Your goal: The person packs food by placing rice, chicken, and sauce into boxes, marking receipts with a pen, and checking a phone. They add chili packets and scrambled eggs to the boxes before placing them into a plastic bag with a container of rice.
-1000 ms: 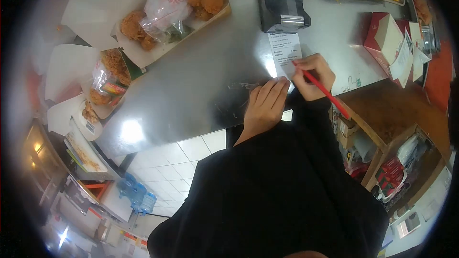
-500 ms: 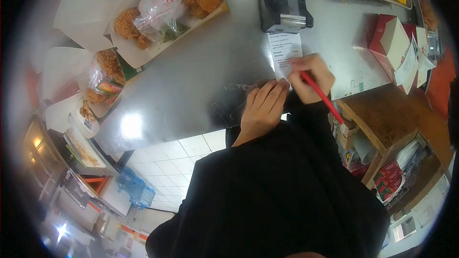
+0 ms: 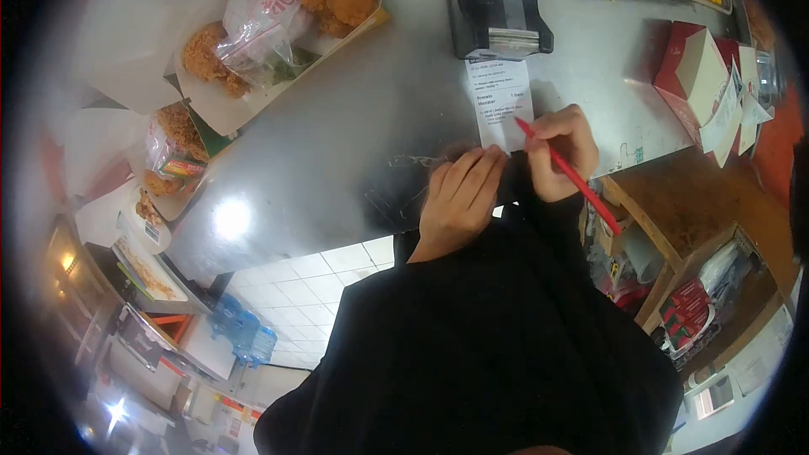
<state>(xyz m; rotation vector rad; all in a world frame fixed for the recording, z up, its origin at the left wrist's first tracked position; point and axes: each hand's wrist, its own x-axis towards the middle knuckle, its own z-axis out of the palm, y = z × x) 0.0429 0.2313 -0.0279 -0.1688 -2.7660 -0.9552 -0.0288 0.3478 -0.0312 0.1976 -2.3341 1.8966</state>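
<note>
- Open steel counter (image 3: 337,135) between left hand (image 3: 463,194) and fried-chicken box (image 3: 221,115).
- Tape dispenser (image 3: 497,13) blocks straight ahead, beyond the receipt (image 3: 495,84).
- Right of it, open steel until the red-and-white carton (image 3: 693,76).

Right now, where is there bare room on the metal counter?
On the counter, free patches lie between chicken box and receipt, and between tape dispenser and red carton. Crowded: around the left hand and right hand.

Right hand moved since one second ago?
Yes, slightly: measured against the tape dispenser, the right hand now sits farther from it, lower in the picture.
</note>
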